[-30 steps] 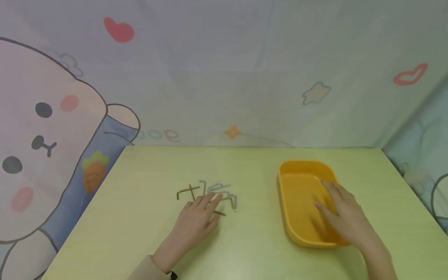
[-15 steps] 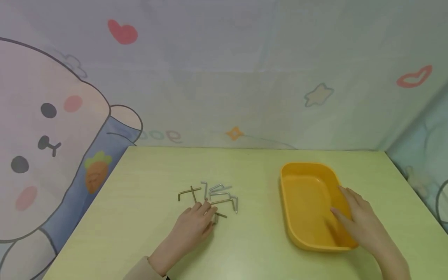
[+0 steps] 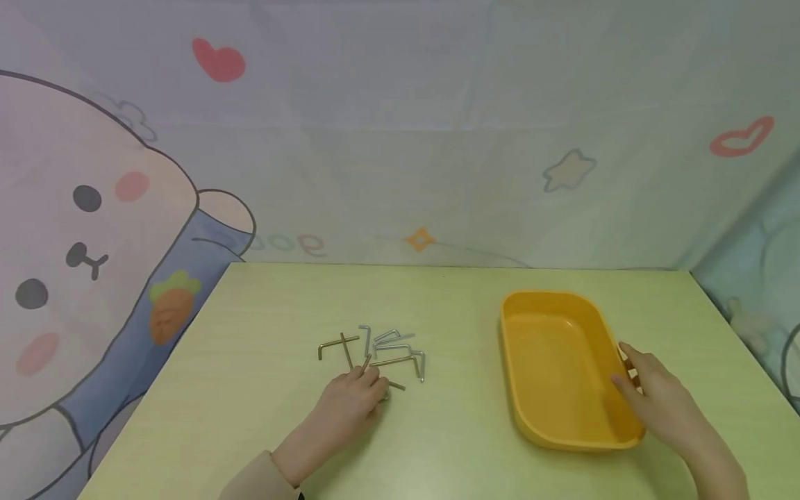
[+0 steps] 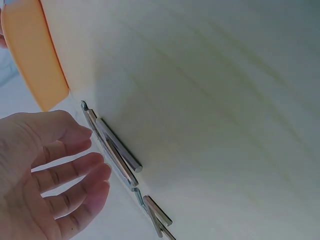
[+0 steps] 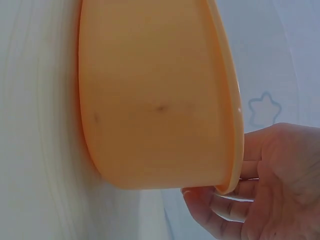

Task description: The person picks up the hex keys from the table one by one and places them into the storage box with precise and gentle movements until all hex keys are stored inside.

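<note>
Left hand (image 3: 352, 405) rests at near edge of hex key pile (image 3: 381, 351) mid-desk, grip loosely curled, fingertips touching nearest keys, none plainly pinched. Right hand (image 3: 656, 399) grips right rim of yellow tray (image 3: 550, 417), thumb over the rim, fingers under the outer wall. Tray sits right of the pile, well apart. Bare desk (image 3: 450, 305) between them and toward the back wall.

Surface (image 3: 262, 417): pale yellow-green, faint wood grain, set against a cartoon-printed backdrop. Lying directly on it: loose cluster of hex keys (image 3: 381, 351), silver and brass-coloured, several overlapping, left of centre; orange tray (image 3: 521, 423), well apart to the right.
</note>
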Tool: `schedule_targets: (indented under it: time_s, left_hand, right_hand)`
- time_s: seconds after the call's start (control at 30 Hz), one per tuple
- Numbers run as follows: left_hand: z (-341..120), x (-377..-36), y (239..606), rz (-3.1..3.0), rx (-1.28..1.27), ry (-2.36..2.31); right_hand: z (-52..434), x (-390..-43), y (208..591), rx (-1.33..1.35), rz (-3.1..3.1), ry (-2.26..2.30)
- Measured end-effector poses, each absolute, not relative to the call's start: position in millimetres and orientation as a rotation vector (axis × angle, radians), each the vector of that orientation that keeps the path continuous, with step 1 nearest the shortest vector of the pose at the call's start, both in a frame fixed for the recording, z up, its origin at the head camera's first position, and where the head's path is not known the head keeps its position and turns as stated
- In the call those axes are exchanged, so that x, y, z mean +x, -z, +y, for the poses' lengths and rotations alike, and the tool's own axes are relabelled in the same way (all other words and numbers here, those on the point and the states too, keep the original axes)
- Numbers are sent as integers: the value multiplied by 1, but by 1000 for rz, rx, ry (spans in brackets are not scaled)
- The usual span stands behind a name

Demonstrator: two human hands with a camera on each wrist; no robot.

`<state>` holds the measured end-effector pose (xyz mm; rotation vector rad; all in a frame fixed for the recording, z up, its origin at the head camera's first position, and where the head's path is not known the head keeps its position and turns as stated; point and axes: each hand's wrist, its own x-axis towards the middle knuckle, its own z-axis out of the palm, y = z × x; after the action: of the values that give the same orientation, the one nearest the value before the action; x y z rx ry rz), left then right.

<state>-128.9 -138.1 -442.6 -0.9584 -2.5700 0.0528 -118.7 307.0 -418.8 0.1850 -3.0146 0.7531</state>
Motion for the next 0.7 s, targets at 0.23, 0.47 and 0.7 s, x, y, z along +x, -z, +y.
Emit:
schedule_targets:
  time_s: [0.23, 0.47, 0.7]
  left_hand:
    - [-135, -128, 440, -2639, -982, -104]
    - [-134, -130, 443, -2681, -999, -105]
    - [-134, -134, 447, -2639, -1035, -99]
  right_hand:
    - [316, -118, 421, 182, -3026, -792]
    - [321, -113, 424, 174, -3020, -959]
    - [323, -111, 423, 184, -3005, -1112]
